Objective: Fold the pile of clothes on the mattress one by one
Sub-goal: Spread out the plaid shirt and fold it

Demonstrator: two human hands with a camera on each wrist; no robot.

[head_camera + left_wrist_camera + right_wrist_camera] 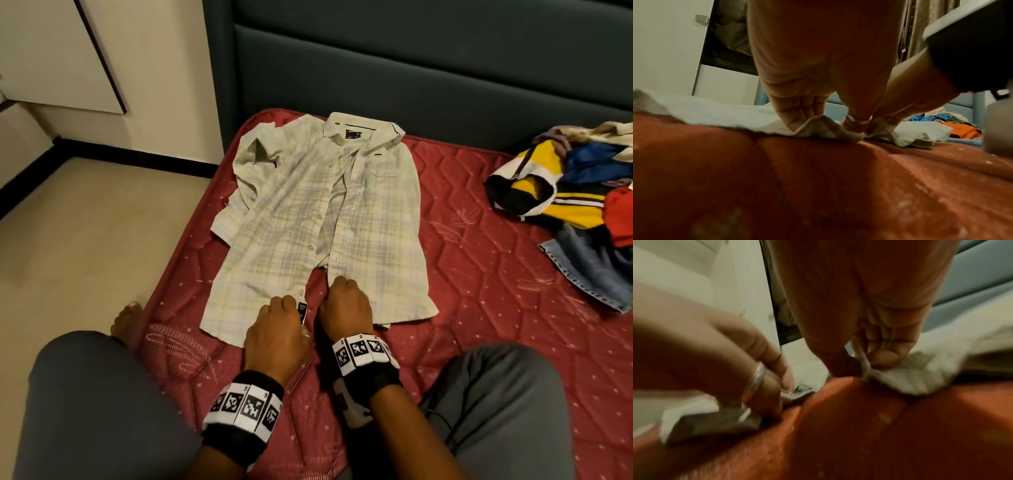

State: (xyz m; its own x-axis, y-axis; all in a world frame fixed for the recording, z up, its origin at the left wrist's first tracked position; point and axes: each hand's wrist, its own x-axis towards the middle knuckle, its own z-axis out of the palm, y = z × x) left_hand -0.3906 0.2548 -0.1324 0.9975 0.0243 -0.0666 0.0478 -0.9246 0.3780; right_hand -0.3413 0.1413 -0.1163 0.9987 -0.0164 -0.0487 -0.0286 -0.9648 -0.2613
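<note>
A pale checked button-up shirt (318, 219) lies face up and unbuttoned on the red quilted mattress (479, 308), collar toward the headboard. My left hand (279, 325) pinches the hem of the shirt's left front panel (813, 128), beside a small black label. My right hand (346, 305) pinches the hem edge of the right front panel (906, 379). Both hands sit close together at the shirt's bottom opening. The pile of clothes (575, 202) lies at the right of the mattress.
A dark padded headboard (411, 68) runs along the far side. The mattress's left edge drops to a beige floor (85, 240). My knees in grey trousers (102, 411) flank the hands. A white cupboard (51, 51) stands at the far left.
</note>
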